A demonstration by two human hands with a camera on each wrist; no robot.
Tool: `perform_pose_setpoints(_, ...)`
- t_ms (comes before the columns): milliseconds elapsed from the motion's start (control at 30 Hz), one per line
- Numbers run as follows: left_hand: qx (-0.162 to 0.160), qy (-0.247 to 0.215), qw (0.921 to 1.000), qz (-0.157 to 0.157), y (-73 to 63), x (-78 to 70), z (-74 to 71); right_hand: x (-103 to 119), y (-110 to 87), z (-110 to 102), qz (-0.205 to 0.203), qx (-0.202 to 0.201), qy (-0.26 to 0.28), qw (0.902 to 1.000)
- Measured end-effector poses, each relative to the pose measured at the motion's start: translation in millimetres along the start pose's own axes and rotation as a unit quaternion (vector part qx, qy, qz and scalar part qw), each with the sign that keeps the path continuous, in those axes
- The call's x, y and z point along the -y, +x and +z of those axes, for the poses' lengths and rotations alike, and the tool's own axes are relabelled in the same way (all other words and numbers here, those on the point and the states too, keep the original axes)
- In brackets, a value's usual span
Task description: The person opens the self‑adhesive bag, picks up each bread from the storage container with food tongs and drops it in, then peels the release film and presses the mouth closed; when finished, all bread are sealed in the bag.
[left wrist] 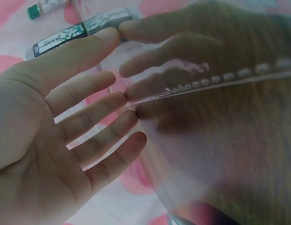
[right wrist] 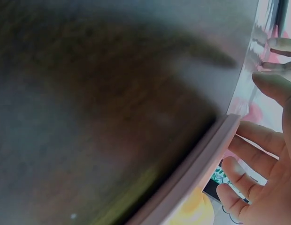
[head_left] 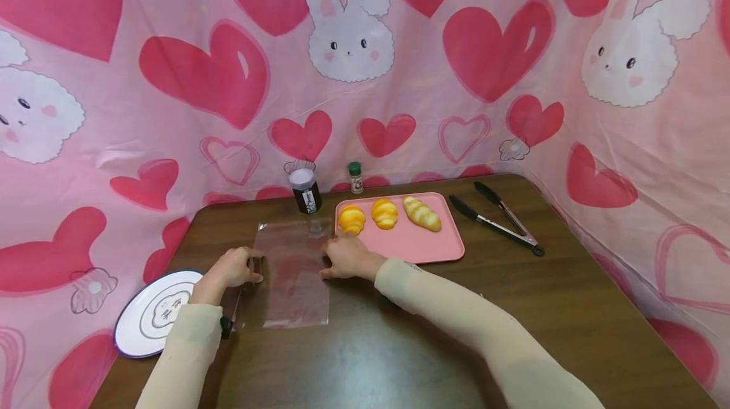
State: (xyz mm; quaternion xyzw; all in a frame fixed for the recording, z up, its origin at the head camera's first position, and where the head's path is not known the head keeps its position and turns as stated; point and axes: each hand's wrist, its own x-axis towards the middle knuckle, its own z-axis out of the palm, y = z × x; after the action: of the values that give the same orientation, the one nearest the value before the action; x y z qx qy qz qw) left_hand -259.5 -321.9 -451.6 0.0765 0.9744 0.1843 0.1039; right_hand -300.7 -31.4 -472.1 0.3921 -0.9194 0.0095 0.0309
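A flat, clear plastic bag [head_left: 298, 288] lies on the brown table between the two hands. My left hand [head_left: 232, 267] is at the bag's left edge, and the left wrist view shows its fingers [left wrist: 105, 166] spread and fairly straight, tips right at the tabletop. Across from it, the right hand [head_left: 349, 257] reaches to the bag's right edge, beside the left end of a pink tray [head_left: 399, 249]. Loosely extended fingers [right wrist: 256, 154] show in the right wrist view, close by the tray rim. Neither hand has anything in its grasp.
Two rounded yellow bread rolls [head_left: 350, 219] and a longer bread [head_left: 422, 214] sit on the tray. Black-tipped tongs [head_left: 495, 224] lie to its right. Behind stand a dark jar [head_left: 308, 198] and a green-capped shaker [head_left: 356, 179]. A white plate [head_left: 134, 323] is at the left edge.
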Motion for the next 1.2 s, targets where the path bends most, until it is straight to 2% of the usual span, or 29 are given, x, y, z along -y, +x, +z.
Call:
perform_pose_setpoints(200, -0.014, 0.009, 0.9998, 0.013, 1.7, -0.6, 3.0, 4.1, -0.7, 2.4, -0.002, 0.005, -0.012, 0.9999)
perform_pose_setpoints(433, -0.031, 0.053, 0.9976, 0.031, 5.0, 1.8, 1.7, 5.1, -0.9, -0.1, 0.009, -0.001, -0.008, 0.9999)
perform_pose_setpoints(667, -0.022, 0.037, 0.9988, 0.022, 4.9, 0.7, 0.8, 4.1, 0.2, 1.6, 0.004, -0.019, -0.013, 0.9997)
perform_pose_setpoints(900, -0.030, 0.044, 0.9982, 0.028, 4.4, 0.4, 0.8, 4.2, 0.6, 1.5, 0.008, -0.027, -0.027, 0.9992)
perform_pose_setpoints(1200, -0.034, 0.051, 0.9974, 0.038, 5.1, 3.4, 1.8, 4.1, -0.5, -2.4, 0.003, -0.033, -0.005, 0.9994)
